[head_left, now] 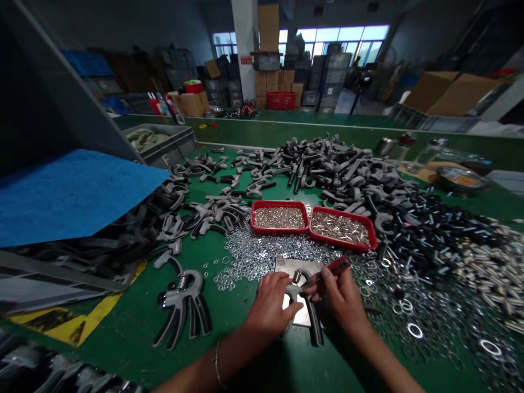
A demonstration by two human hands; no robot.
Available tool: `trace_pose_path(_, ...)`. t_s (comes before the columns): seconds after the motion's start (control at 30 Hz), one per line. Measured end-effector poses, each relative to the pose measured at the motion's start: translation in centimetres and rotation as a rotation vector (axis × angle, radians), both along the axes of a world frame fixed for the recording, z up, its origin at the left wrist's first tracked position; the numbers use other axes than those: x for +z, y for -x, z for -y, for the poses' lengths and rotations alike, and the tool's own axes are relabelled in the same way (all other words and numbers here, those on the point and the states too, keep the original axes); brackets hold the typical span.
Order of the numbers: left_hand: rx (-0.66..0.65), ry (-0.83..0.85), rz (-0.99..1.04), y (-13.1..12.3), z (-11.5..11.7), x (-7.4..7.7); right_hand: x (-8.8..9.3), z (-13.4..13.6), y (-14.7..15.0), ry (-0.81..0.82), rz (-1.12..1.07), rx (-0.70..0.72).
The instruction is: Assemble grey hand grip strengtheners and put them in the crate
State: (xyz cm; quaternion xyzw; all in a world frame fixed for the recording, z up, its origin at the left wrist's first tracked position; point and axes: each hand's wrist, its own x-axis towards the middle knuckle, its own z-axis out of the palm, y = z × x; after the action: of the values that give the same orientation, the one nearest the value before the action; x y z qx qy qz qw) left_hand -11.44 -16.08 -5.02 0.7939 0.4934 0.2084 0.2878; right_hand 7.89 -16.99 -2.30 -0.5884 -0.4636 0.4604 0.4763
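A grey and black hand grip strengthener (314,322) lies over a small metal plate (282,265) in front of me. My left hand (270,300) is closed on its grey head, thumb and fingers holding it down on the plate. Pinched in my right hand (343,303) is a red-handled tool (339,266) with a thin metal tip. That tip reaches the strengthener's head beside its spring (297,275); the exact contact is too small to tell. To the left lie more hand grips with a coil spring (184,281), overlapping each other.
Two red trays (279,231) of small metal parts stand beyond the plate, with loose nuts (262,245) around them. Grey handles (327,164) are heaped behind. At right are black parts with screws (434,234), metal sleeves (491,262) and rings (415,330). A blue sheet (77,191) covers a left bin.
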Motion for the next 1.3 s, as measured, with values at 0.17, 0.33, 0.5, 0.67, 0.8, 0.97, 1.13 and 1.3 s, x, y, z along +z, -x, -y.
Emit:
trace_pose_path(0.17,-0.01,-0.028,0.016,0.1,0.0,-0.2,-1.8,0.0,1.3,-0.013,0.033,-0.049)
trace_pose_path(0.33,-0.005,-0.035,0.021,0.1,0.0,-0.2,-1.6,0.0,1.0,0.003,0.051,-0.044)
trace_pose_path(0.5,-0.004,-0.012,0.017,0.3,0.2,-0.2,-1.0,0.7,1.6,0.017,0.445,0.001)
trace_pose_path(0.67,-0.023,0.028,-0.019,0.4,0.2,0.3,0.6,-1.5,2.4,0.024,0.402,0.186)
trace_pose_path(0.8,-0.021,0.064,-0.047,0.3,0.1,0.8,1.5,-4.1,1.5,0.078,0.11,0.236)
trace_pose_path(0.97,-0.028,0.056,-0.023,0.5,0.0,0.5,-0.2,-2.5,-0.4,0.054,-0.143,0.138)
trace_pose_path(1.13,-0.023,0.075,-0.01,0.5,0.0,0.2,-1.9,0.1,-0.2,0.005,-0.027,0.016)
trace_pose_path(1.3,-0.021,0.058,0.003,0.5,0.1,0.2,-1.8,0.4,0.2,-0.016,0.098,0.027)
